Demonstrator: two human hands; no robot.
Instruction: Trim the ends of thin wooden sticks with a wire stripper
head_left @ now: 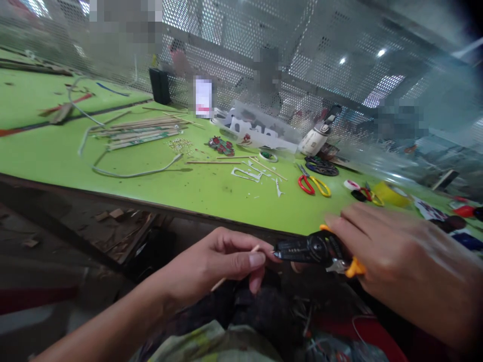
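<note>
Stick (pixel 255 248), thin and pale, in front of the body and lower than the edge of the green table (pixel 181 197), pinched in the left hand (pixel 222 259). Closed on it with thumb and fingers close to one end, with another part visible under the hand; probably held so short for better steadiness. Directly beside these fingertips, black pliers (pixel 305 250) with orange handles, gripped in the right hand (pixel 392 251). Fingers wrapped around the handles, perhaps in order to direct the nose exactly. Cannot tell about real contact between nose and stick, nor about the opening of the jaws: too small and dark. Both hands near together over the lap, likely for short, controlled movements.

Farther out, beyond the pliers, scissors (pixel 310 177) with red and yellow handles, probably placed there for easy reach. To their left, narrow white scraps (pixel 256 176) and a few loose thin sticks (pixel 213 162), without clear order. More to the left, a bundle of thicker sticks (pixel 141 133), laid side by side, maybe to save space. Behind the scraps, a translucent box (pixel 281 142), seemingly for collecting small pieces, and an upright phone (pixel 204 95), perhaps for easy viewing.
</note>
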